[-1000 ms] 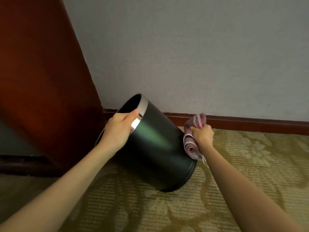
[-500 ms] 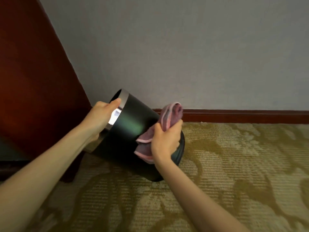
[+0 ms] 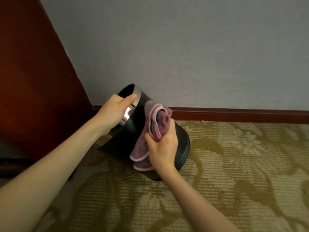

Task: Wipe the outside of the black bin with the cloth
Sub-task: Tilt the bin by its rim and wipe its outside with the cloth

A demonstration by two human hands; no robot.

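Observation:
The black bin (image 3: 132,129) with a silver rim band is tilted toward the left, its base edge resting on the carpet near the wall. My left hand (image 3: 115,109) grips the silver rim, thumb on top of the band. My right hand (image 3: 163,148) holds a bunched pink cloth (image 3: 155,126) and presses it against the bin's upper side wall. The cloth drapes over the wall from near the rim down toward the base. The bin's opening faces up and left, and its inside is dark.
A dark red wooden panel (image 3: 33,77) stands at the left, close to the bin's rim. A grey wall (image 3: 184,47) with a red-brown skirting board (image 3: 234,114) runs behind. Patterned olive and beige carpet (image 3: 234,173) covers the floor to the right and front.
My right hand carried the cloth from the bin's far right side onto its upper side wall. Since half a second ago it has stayed near the middle of that wall. The view shifted slightly.

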